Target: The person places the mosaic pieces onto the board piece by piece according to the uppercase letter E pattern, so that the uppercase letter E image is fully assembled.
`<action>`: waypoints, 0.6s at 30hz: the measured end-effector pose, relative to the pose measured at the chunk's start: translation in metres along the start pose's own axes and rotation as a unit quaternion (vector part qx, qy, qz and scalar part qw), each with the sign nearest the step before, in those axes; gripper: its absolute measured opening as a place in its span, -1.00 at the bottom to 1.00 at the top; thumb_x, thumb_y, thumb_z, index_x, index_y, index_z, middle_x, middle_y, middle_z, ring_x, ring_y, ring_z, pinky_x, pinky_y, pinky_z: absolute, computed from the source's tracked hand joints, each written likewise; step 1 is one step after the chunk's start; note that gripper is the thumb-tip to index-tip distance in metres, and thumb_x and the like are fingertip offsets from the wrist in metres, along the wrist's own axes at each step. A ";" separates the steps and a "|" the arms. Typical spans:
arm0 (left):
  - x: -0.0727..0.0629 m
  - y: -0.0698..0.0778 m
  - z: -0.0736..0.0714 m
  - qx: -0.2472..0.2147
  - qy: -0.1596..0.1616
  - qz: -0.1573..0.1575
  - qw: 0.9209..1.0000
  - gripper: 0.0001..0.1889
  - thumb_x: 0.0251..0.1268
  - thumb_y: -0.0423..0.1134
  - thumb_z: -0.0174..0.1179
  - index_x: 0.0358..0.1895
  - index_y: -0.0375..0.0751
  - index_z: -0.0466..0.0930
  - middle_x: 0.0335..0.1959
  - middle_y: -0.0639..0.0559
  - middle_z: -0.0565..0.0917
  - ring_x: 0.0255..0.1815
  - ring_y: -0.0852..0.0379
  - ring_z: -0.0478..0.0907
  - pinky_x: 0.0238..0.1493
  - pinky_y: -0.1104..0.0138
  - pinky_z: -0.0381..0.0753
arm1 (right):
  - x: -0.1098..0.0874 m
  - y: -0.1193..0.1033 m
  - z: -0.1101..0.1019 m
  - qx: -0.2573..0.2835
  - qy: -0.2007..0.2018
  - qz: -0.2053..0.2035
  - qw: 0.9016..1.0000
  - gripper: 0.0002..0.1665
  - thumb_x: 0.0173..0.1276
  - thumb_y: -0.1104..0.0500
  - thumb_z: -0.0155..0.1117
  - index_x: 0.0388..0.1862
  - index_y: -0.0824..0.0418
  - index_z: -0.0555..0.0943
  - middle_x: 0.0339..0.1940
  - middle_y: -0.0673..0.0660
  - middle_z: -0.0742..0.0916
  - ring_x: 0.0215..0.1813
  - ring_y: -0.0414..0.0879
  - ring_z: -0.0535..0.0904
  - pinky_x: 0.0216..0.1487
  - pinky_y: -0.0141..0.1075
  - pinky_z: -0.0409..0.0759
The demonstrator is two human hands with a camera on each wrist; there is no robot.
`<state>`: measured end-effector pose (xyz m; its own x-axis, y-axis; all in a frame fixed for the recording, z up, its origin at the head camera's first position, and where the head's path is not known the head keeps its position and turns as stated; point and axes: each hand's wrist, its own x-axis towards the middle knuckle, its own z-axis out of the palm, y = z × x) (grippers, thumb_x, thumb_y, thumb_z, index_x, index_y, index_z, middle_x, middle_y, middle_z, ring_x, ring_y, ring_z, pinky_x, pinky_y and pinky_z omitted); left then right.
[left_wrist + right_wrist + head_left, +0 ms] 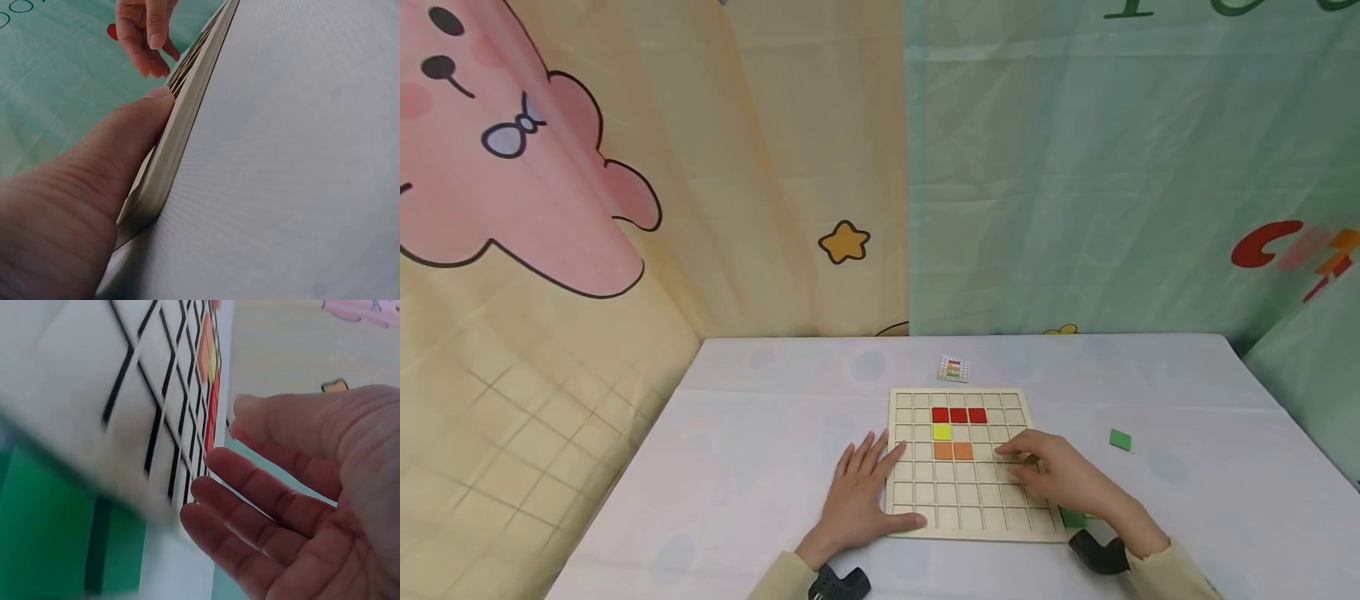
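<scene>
The spread left hand [862, 492] is touching the board [968, 518], the loose, empty right hand [1063, 471] partly hiding green tiles [1072, 518] beside the board.

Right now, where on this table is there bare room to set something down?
The widest bare patch on the table lies between its left edge and the left hand. Another lies between the lone green tile and the right edge. It's crowded at the board's lower right corner, where green pieces lie beside the right hand.
</scene>
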<state>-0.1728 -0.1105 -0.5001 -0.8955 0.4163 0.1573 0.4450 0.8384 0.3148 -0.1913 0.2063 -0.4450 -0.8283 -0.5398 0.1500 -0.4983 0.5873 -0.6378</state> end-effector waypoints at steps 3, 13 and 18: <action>0.000 0.000 0.000 0.001 0.001 0.001 1.000 0.06 -0.09 0.56 0.06 0.46 -0.02 0.17 0.50 -0.04 0.04 0.50 -0.06 -0.15 0.39 -0.02 -0.19 | -0.008 0.008 -0.011 -0.015 0.018 0.021 1.000 -0.81 0.29 0.20 0.31 -0.11 0.16 0.66 -0.15 -0.04 0.65 -0.15 -0.12 0.57 -0.21 -0.28 0.58; -0.001 0.000 -0.002 0.001 0.004 0.006 1.000 0.06 -0.07 0.54 0.08 0.46 -0.04 0.17 0.50 -0.07 0.06 0.49 -0.07 -0.12 0.39 -0.02 -0.17 | -0.030 0.037 -0.042 -0.044 -0.002 0.135 0.990 -0.76 0.07 0.09 0.50 -0.30 0.08 0.64 -0.34 -0.09 0.57 -0.24 -0.09 0.43 -0.29 -0.24 0.47; 0.000 0.000 -0.002 -0.001 0.001 0.006 1.000 0.06 -0.07 0.55 0.06 0.47 -0.03 0.16 0.50 -0.06 0.05 0.49 -0.07 -0.13 0.39 -0.02 -0.18 | -0.036 0.046 -0.046 -0.050 -0.026 0.127 0.990 -0.69 0.02 0.03 0.53 -0.32 0.10 0.61 -0.37 -0.08 0.56 -0.27 -0.11 0.41 -0.28 -0.26 0.46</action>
<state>-0.1724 -0.1112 -0.4978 -0.8902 0.4253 0.1635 0.4556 0.8324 0.3155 -0.1958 0.2806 -0.4448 -0.9171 -0.3959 -0.0463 -0.3007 0.7635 -0.5715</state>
